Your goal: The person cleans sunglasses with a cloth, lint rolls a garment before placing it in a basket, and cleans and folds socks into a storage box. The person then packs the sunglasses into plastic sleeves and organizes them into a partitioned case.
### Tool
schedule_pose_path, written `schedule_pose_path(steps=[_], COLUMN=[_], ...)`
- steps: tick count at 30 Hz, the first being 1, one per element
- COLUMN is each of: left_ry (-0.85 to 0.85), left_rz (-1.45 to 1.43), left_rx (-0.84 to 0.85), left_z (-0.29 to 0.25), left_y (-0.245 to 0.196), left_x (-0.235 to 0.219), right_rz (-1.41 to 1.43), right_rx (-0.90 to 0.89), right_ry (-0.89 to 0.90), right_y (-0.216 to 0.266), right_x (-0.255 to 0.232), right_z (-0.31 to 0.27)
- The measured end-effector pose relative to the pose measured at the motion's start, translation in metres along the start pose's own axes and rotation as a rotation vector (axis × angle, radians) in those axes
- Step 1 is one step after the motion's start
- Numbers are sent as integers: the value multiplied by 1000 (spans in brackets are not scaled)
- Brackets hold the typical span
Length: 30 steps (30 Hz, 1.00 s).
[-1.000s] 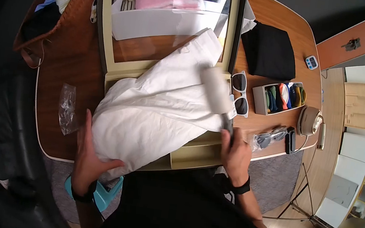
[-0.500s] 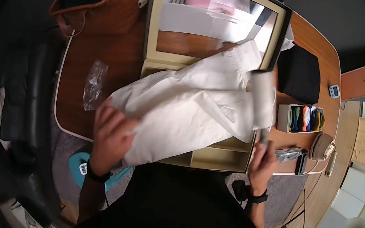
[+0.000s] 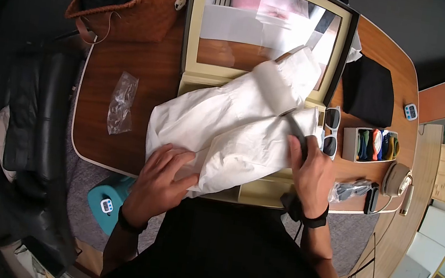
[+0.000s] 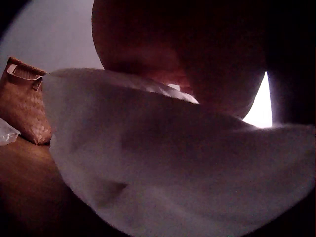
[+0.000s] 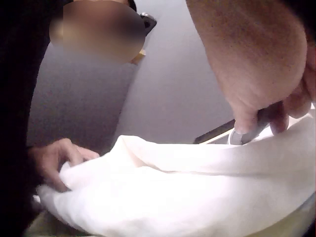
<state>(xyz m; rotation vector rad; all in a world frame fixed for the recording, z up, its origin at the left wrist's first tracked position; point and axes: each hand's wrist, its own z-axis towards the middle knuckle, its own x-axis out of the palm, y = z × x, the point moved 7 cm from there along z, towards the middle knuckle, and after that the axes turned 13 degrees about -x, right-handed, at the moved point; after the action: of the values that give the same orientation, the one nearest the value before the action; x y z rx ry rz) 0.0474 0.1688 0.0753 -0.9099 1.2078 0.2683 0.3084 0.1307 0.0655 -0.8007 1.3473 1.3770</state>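
Note:
A white garment (image 3: 244, 148) lies rumpled across the open shallow box (image 3: 266, 193), one end reaching up against its windowed lid. My right hand (image 3: 311, 177) grips the dark handle of a lint roller (image 3: 275, 87); its white cylinder, blurred, lies over the upper part of the cloth. At the lower left of the garment, my left hand (image 3: 162, 182) pinches the fabric near its edge. In the right wrist view, the left hand (image 5: 59, 160) shows at the cloth's edge, while fabric (image 4: 173, 163) fills most of the left wrist view.
A brown woven basket (image 3: 143, 14) with clothes stands back left, a clear plastic wrapper (image 3: 122, 105) before it. To the right are folded black cloth (image 3: 368, 91), sunglasses (image 3: 332, 120), a box of rolled socks (image 3: 351, 144), bagged sunglasses (image 3: 349, 190) and a beige corded device (image 3: 397, 179).
The lint roller has swung left over the garment with the right hand. My left hand has moved from the garment's left side onto its near edge. The head view has shifted.

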Motion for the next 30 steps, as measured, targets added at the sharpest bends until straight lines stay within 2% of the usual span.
schedule_pose_path(steps=[2,5,6,8,10,12,14,16,17,18,20,25,28,30], left_ry=[29,58,63,60,51,39,41,35,35,33,38,31,4,-28], left_rz=[-51,-53,-53,20,-7,-32,-40,-57,-69,-65,-82,-56,-69,-86], left_rx=[-39,-61,-54,-64,-56,-37,-51,-56,-67,-66,-68,-56,-61,-65], left_z=[4,6,6,2,4,6,8,10,10,10,9,11,11,16], left_y=[3,5,6,9,10,10,10,9,10,10,13,9,8,5], left_x=[3,6,7,11,10,7,7,6,5,5,7,3,-2,-4], right_rz=[40,219,314,419,157,123,-125,-36,110,149,153,4,55,133], right_rx=[33,-324,-333,-391,-212,-93,20,-8,-120,-337,-367,-2,76,-54], right_ry=[56,203,264,155,176,28,-87,-22,47,46,170,-65,-76,77], right_y=[4,41,46,36,7,-26,-30,-20,-8,12,21,-31,-38,-25], right_x=[1,19,19,13,3,0,-10,-5,1,3,15,4,-3,7], right_z=[-4,-23,-26,-22,-11,5,14,10,8,6,2,16,8,-6])
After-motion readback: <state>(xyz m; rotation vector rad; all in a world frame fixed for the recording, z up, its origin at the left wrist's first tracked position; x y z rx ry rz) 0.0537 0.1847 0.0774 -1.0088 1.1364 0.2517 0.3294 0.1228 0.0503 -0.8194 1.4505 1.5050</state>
